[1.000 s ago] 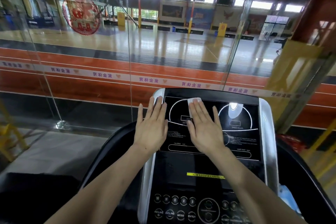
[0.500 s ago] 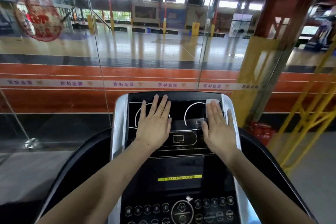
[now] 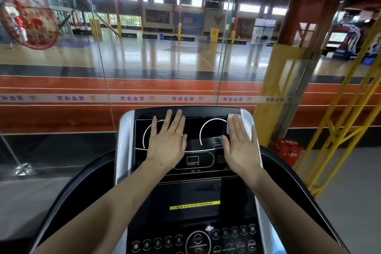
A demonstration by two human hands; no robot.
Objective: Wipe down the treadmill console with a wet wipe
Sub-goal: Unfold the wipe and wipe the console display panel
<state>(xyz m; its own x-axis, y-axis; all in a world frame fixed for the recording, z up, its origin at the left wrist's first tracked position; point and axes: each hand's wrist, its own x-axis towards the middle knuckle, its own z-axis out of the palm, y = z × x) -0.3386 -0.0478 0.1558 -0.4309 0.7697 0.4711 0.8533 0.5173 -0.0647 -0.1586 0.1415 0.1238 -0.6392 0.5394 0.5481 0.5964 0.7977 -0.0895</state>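
Treadmill console (image 3: 193,192), R hand (image 3: 241,148) flat on wet wipe (image 3: 232,121), L hand (image 3: 167,142) flat, holding nothing

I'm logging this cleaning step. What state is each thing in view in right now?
Left hand: flat, fingers straight, resting on the console.
Right hand: flat, pressing the wet wipe down.
Wet wipe: mostly under the fingers, at the console's upper right corner.
Treadmill console: display dark.

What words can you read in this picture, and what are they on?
"ALWAYS STAY HEALTHY": yellow strip on the treadmill console.
"DISTANCE": under the small window.
"TIME": just below that.
"SPEED": partly hidden by the right hand.
Round buttons: too blurred.
Banner on the glass: mirrored characters, unreadable.
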